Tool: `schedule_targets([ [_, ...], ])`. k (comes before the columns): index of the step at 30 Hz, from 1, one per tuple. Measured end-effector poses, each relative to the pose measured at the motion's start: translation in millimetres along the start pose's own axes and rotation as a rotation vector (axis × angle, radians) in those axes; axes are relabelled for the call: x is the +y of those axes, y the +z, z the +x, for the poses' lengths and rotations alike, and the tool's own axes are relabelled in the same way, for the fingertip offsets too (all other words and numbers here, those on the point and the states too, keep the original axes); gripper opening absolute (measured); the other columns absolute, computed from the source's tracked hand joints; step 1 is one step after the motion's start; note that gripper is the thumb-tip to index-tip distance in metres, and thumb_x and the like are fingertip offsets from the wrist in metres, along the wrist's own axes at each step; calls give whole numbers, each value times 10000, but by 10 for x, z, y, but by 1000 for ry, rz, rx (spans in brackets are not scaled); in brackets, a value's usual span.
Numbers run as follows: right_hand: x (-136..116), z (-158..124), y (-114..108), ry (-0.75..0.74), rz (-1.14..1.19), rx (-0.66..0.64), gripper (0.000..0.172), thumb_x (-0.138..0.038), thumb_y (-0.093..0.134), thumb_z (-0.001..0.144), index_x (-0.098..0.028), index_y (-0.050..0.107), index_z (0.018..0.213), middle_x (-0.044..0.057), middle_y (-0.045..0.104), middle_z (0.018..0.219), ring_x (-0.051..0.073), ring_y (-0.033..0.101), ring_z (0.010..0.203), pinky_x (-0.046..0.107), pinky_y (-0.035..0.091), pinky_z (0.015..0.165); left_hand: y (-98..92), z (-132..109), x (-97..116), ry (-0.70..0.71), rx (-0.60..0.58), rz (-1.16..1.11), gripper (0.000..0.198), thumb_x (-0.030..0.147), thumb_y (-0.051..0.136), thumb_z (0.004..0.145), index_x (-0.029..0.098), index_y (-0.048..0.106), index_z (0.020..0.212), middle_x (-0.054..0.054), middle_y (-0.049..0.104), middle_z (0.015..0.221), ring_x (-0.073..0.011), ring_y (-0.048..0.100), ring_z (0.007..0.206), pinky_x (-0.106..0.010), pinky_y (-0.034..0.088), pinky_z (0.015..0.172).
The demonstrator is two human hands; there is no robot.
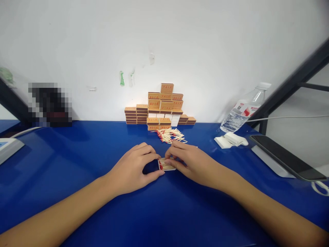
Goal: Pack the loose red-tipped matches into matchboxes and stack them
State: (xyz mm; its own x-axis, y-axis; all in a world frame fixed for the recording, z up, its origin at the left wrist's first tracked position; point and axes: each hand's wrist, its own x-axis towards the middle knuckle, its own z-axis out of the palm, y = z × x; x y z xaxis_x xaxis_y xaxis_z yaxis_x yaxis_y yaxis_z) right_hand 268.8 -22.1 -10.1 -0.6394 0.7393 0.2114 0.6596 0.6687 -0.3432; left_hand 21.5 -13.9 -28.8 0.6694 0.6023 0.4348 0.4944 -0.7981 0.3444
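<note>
A small white matchbox tray (172, 168) lies on the blue table, filled with red-tipped matches (164, 164). My left hand (135, 166) grips the tray's left end between thumb and forefinger. Over the tray's right part, my right hand (189, 159) has its thumb and fingers closed in a pinch on the matches; its palm side is hidden. Just beyond the hands is a loose pile of matches (171, 134), most with red heads to the left. Behind it stand stacked orange-brown matchboxes (159, 121), with several white trays (175, 120) among them.
More matchboxes (136, 115) are stacked against the white wall (102, 51). On the right are a tilted water bottle (240, 109), white blocks (230, 140) and a propped phone (285, 156) with a cable. A white device (10, 149) sits at the left edge, near a blurred dark object (52, 104).
</note>
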Motion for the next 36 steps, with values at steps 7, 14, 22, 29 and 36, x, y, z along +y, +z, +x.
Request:
schedule_targets([
  [7,-81,63,89,-47,-179,132,66,-236,662,1014,-179,664,981,38,632,964,149,588,785,276,398,648,-2,-5,14,18,-22,-57,213,379,715,962,200,752,1070,-69,709,1032,-236,639,978,-430,561,906],
  [14,-89,68,59,-221,-425,125,229,-238,540,1064,-157,673,896,66,622,943,157,528,740,291,327,559,3,12,1,-10,-30,-79,228,378,734,945,193,725,1078,-70,705,1023,-243,627,987,-431,553,902],
  [22,-78,28,-9,-262,-397,117,218,-246,525,1061,-155,701,972,82,633,989,175,583,789,307,397,612,8,6,-9,-55,-49,-87,247,402,759,917,205,719,1062,-57,688,1030,-242,620,979,-437,538,919],
  [29,19,-35,-207,-167,-215,144,212,-243,534,1071,-189,729,1008,54,632,932,160,592,768,298,447,679,-4,12,-1,-23,-9,-84,252,397,771,912,201,724,1064,-57,702,1031,-231,622,968,-420,539,901],
  [36,445,-71,-477,72,-300,226,191,-274,567,1025,-191,733,979,52,640,836,177,567,704,314,411,646,-4,10,6,-4,31,-82,251,384,755,929,199,738,1098,-62,698,1055,-218,623,969,-408,542,897],
])
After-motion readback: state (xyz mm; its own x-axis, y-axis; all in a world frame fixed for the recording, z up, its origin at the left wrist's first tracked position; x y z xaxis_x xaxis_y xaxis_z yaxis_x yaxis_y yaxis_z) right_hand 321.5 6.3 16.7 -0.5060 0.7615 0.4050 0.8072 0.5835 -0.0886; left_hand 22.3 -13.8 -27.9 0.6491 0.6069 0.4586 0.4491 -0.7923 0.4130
